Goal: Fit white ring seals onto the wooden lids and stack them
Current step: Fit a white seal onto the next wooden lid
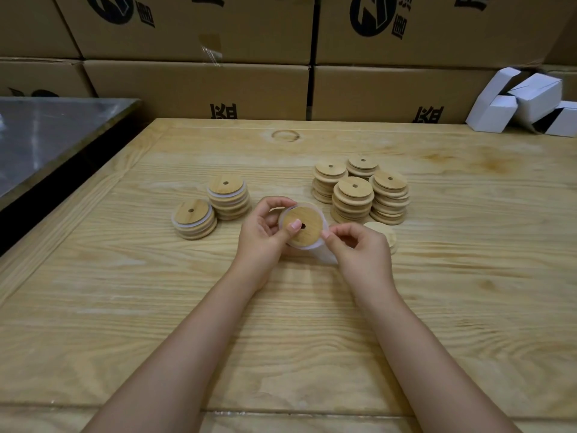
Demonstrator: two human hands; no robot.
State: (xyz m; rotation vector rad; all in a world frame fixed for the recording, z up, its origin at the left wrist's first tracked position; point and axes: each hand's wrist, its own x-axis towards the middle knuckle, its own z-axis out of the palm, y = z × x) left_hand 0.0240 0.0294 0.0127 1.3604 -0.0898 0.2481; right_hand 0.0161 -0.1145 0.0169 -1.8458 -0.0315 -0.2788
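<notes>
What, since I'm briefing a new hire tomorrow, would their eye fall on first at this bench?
Both hands meet mid-table: the left hand grips a wooden lid while the right hand pinches the white ring seal around its rim. Left of them stand two sealed stacks; behind and to the right, a cluster of bare lid stacks. Cardboard boxes wall off the back.

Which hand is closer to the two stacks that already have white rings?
Left. The left hand sits just right of those stacks, gripping the lid; the right hand, pinching the ring, is farther right, beyond the lid.
</notes>
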